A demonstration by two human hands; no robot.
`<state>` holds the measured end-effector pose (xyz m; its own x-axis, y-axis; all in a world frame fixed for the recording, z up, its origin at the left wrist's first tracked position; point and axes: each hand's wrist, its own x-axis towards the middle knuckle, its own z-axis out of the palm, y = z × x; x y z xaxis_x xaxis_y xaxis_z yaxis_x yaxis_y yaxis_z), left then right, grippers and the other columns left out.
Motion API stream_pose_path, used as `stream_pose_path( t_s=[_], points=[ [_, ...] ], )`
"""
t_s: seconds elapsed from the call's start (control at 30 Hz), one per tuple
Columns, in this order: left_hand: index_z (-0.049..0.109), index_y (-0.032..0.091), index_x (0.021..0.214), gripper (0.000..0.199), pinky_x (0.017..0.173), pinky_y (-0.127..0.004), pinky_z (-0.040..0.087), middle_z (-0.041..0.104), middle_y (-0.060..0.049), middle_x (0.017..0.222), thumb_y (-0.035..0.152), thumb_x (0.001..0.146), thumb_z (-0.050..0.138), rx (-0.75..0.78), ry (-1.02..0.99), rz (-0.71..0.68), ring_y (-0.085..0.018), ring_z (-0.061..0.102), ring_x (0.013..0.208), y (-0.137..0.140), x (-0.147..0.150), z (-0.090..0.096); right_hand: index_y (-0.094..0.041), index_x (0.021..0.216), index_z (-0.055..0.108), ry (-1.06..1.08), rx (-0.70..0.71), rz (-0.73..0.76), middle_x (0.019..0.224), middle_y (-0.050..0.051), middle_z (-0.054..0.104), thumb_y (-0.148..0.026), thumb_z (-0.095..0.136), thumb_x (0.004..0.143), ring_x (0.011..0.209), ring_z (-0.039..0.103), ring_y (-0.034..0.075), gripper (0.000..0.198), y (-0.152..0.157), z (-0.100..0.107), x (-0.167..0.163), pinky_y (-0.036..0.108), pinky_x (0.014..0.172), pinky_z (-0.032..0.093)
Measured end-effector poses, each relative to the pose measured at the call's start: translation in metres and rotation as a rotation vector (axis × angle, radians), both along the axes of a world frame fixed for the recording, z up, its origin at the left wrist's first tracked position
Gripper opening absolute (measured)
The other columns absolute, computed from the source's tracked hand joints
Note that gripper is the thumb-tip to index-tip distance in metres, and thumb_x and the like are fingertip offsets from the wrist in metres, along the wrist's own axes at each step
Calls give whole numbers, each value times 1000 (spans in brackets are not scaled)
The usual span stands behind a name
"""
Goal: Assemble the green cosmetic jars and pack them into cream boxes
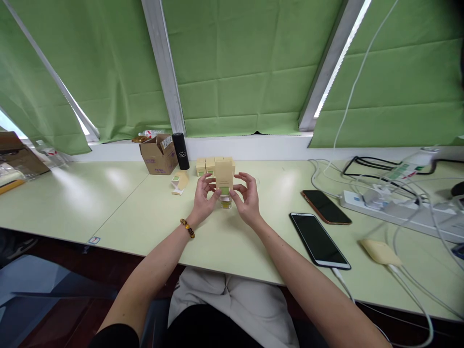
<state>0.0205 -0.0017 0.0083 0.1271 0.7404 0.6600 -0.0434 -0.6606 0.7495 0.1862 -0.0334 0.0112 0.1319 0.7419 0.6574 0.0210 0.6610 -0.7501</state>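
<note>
A small cream cardboard box [224,175] with a green patch near its bottom stands upright between my two hands. My left hand [205,199], with a beaded bracelet on the wrist, pinches its left lower edge. On the opposite edge, the thumb and fingers of my right hand [248,199] grip the same box. Directly below it, a small clear glass bottle [226,204] sits on the table, its upper part covered by the box. Behind are several similar small boxes [201,166] in a row. An open, partly folded cream carton [179,181] lies to the left.
A brown cardboard box [159,155] and a black cylinder [180,151] stand at the back left. Two phones [320,240], a yellow charger case [380,252], a white power strip [395,210] and tangled cables occupy the right. The table [126,224] ends just before my lap.
</note>
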Motion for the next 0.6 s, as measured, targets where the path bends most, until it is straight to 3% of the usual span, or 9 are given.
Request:
stream_pose_path(
  t_s=[0.23, 0.43, 0.6],
  points=[
    [39, 29, 143, 62, 97, -37, 60, 61, -12, 133, 59, 96, 67, 67, -43, 62, -21, 69, 114, -5, 1, 5, -32, 138, 47, -66, 135, -32, 148, 13, 47, -47, 66, 99, 113, 69, 25, 46, -2, 1, -6, 49, 100, 61],
    [43, 30, 140, 63, 73, -30, 60, 53, -14, 146, 70, 95, 60, 48, 12, 152, -17, 69, 96, -7, -1, 4, -30, 131, 54, -145, 149, -85, 144, 15, 46, -49, 54, 105, 123, 60, 28, 31, -1, -2, -8, 45, 89, 63],
    [51, 29, 133, 52, 63, -25, 57, 52, -13, 143, 64, 96, 62, 38, 16, 137, -15, 66, 91, -4, -2, -2, -31, 127, 61, -207, 98, -105, 143, 13, 42, -48, 45, 109, 109, 63, 24, 29, -1, -4, -8, 44, 85, 62]
  ],
)
